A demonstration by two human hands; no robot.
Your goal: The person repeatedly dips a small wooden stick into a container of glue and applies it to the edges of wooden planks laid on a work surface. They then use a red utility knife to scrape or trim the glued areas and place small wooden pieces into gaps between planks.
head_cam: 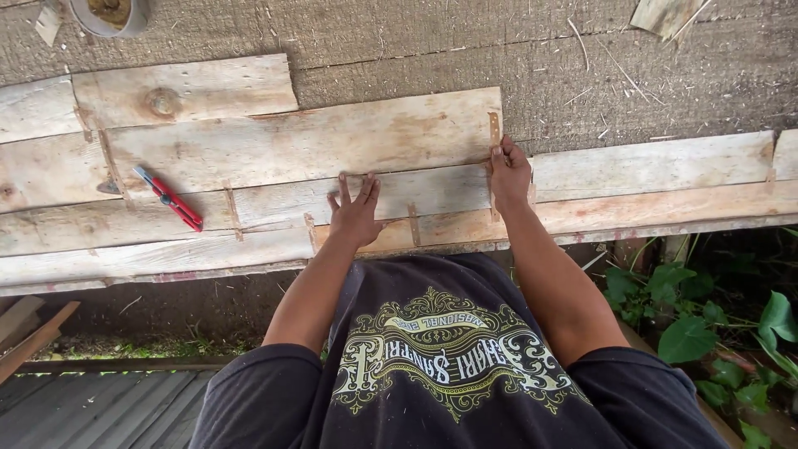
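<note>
Pale wooden planks (299, 141) lie side by side across a rough grey surface, joined by thin wooden strips. My left hand (356, 209) rests flat on a plank, fingers spread, holding nothing. At the end of the wide upper plank, my right hand (509, 172) has its fingertips pressed on a short thin wooden strip (495, 133). A red and blue pair of pliers (169, 198) lies on the planks to the left of my left hand.
A grey round container (112, 17) stands at the top left. A scrap of wood (665, 15) lies at the top right. Green leafy plants (706, 324) grow at the lower right. Corrugated metal sheet (100, 407) lies at the lower left, loose boards (29, 333) beside it.
</note>
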